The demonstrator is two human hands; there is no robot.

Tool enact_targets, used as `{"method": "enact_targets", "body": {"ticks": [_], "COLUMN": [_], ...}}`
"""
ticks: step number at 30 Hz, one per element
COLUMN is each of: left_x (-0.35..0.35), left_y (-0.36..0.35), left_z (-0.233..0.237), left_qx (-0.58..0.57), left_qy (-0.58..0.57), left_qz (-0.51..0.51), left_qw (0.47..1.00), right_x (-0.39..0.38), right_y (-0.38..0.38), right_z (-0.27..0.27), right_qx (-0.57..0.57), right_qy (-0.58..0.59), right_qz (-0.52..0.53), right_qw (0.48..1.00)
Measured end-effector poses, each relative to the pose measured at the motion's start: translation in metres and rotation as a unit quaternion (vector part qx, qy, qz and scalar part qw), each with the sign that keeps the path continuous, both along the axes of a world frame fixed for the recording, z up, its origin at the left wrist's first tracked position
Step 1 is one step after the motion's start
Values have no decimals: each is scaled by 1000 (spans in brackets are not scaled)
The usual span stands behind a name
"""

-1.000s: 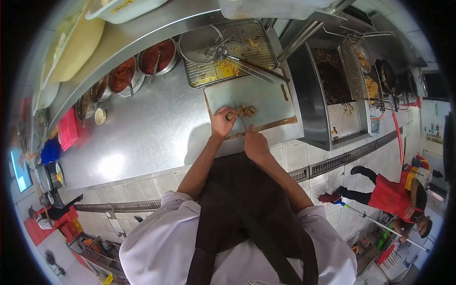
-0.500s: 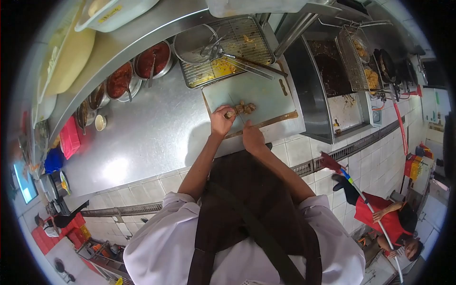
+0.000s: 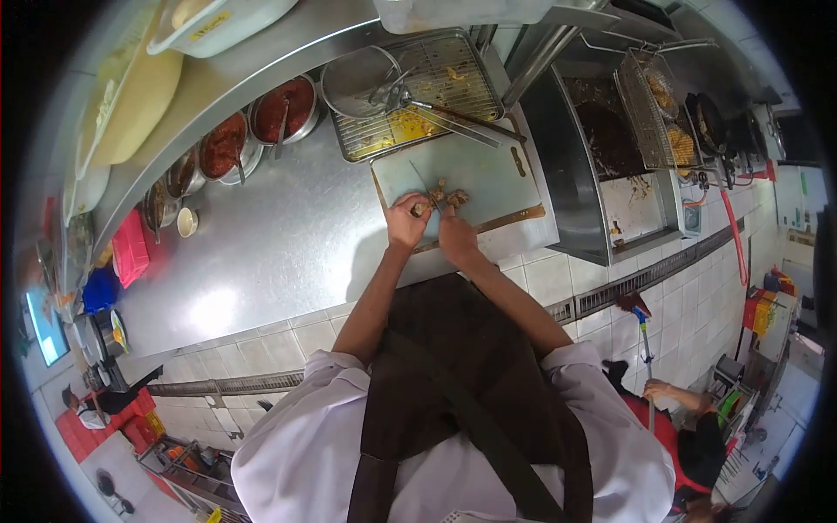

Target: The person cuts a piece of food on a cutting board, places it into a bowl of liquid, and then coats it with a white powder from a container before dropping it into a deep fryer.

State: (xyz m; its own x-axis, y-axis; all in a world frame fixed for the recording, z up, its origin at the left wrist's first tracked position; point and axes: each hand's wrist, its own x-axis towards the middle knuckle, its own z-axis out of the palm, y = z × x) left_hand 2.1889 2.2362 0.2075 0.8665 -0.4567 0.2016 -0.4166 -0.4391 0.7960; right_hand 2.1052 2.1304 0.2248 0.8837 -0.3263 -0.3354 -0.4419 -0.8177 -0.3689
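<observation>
My right hand (image 3: 457,239) is closed around the handle of a knife (image 3: 422,179), whose thin blade points away from me across the cutting board (image 3: 500,179). Just left of the blade, the curled fingers of my left hand (image 3: 406,221) press a piece of browned food (image 3: 418,209) to the board; it looks like cooked meat. Several cut chunks (image 3: 454,197) of the same food lie to the right of the blade, near my right hand. My right fist hides the knife's handle.
Behind the board, a wire rack over a tray (image 3: 471,78) carries a round strainer (image 3: 359,83) and tongs (image 3: 462,125). Pots of red sauce (image 3: 288,109) stand back left. A fryer (image 3: 597,131) with wire baskets (image 3: 643,109) is at right. Behind it, a person (image 3: 689,444) holds a broom (image 3: 643,327).
My right hand and the knife have shifted slightly forward and left, the blade reaching farther over the board. My left hand stays nearly still. The person with the broom has moved closer to my right side.
</observation>
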Motion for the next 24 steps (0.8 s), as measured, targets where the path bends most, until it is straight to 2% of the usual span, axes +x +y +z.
{"method": "enact_targets", "body": {"ticks": [4,8,11,13,14,16,18,20,24], "left_x": [-2,-5,-5,-8,-7,-10,-13,-16,-17], "left_y": [-1,-2,0,3,4,9,14,17,16], "left_z": [5,9,10,13,16,19,19,14,17], "left_qx": [15,-1,-2,9,8,0,-13,-28,2], "left_qy": [48,18,-8,-24,-28,34,-5,-41,24], "left_qz": [25,36,34,21,26,13,20,22,26], "left_qw": [998,999,999,999,999,999,1000,998,999], "right_x": [-29,-72,-106,-117,-116,-116,-106,-93,-62], "right_y": [-1,-5,-13,-17,-17,-16,-10,-2,5], "right_z": [-5,2,4,24,33,54,68,68,55], "right_qx": [-26,8,-14,28,26,79,79,77,45], "right_qy": [-10,42,31,92,88,47,43,40,22], "right_qz": [18,1,59,35,40,38,37,31,28], "right_qw": [999,999,998,995,995,995,995,996,998]}}
